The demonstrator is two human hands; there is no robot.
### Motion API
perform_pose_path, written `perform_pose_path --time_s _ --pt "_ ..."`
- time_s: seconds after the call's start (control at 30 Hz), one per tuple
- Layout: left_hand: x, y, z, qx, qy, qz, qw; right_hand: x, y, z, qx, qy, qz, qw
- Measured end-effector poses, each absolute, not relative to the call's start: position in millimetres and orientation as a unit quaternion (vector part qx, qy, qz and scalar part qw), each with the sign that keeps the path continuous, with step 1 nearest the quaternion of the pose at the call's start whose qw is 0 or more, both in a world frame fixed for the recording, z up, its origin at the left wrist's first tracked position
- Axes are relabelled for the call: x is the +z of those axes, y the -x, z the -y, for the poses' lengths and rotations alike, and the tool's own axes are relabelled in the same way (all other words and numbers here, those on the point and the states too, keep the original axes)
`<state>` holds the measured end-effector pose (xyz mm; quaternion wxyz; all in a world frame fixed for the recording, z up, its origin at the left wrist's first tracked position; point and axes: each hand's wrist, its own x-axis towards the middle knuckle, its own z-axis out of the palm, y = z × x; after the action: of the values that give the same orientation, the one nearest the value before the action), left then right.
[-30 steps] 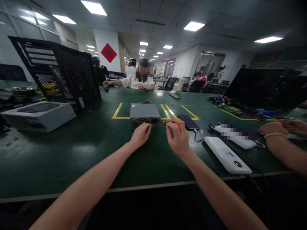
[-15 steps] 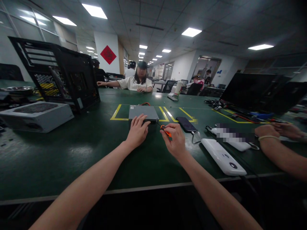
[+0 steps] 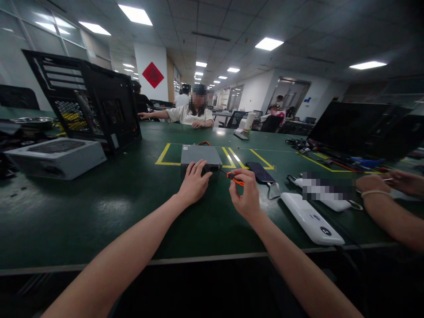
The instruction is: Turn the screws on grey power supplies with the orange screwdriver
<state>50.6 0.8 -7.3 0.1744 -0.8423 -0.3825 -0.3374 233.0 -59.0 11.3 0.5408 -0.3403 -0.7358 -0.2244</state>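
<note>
A grey metal power supply box lies on the green table, inside a yellow taped outline. My left hand rests against its near face, fingers curled over the front edge. My right hand is just right of the box, pinching a small orange-handled screwdriver whose tip points toward the box's near right corner.
A black phone lies right of the screwdriver, and white devices further right. A co-worker's arms rest at the right edge. A black computer case and a grey unit stand at left. A person sits at the far side.
My left hand slid from the box's fan face up onto its front top edge. My right hand drew back slightly with the screwdriver, then shifted right again.
</note>
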Motion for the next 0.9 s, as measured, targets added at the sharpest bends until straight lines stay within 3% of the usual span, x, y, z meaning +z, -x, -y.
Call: perform_pose_path --time_s 0.4,0.9 --pt "-7.0 -54.0 3.1 -0.315 0.841 0.396 0.189 9.1 -229.8 61.0 -0.249 0.329 0.769 0.488" --pt "-9.5 -57.1 2.4 -0.305 0.839 0.406 0.196 10.4 -230.7 62.6 -0.210 0.343 0.748 0.528"
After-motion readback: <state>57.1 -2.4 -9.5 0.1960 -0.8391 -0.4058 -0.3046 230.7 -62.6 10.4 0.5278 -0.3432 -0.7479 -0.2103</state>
